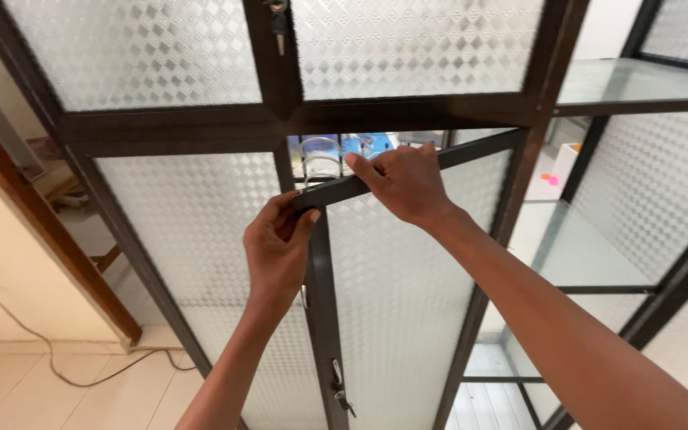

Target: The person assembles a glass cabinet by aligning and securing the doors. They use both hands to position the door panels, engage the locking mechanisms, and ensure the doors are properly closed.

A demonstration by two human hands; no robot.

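A dark-framed cabinet door of frosted patterned glass stands tilted open at its top. My right hand lies over the door's top rail, fingers wrapped on it. My left hand grips the rail's left corner from below, thumb against the dark frame. Through the gap above the rail I see a clear glass jar and blue items inside the cabinet.
A fixed frosted panel is to the left, and upper doors with a key in the lock above. Glass shelves extend right. A wooden door frame, a cable on the tiled floor and a door latch lie lower.
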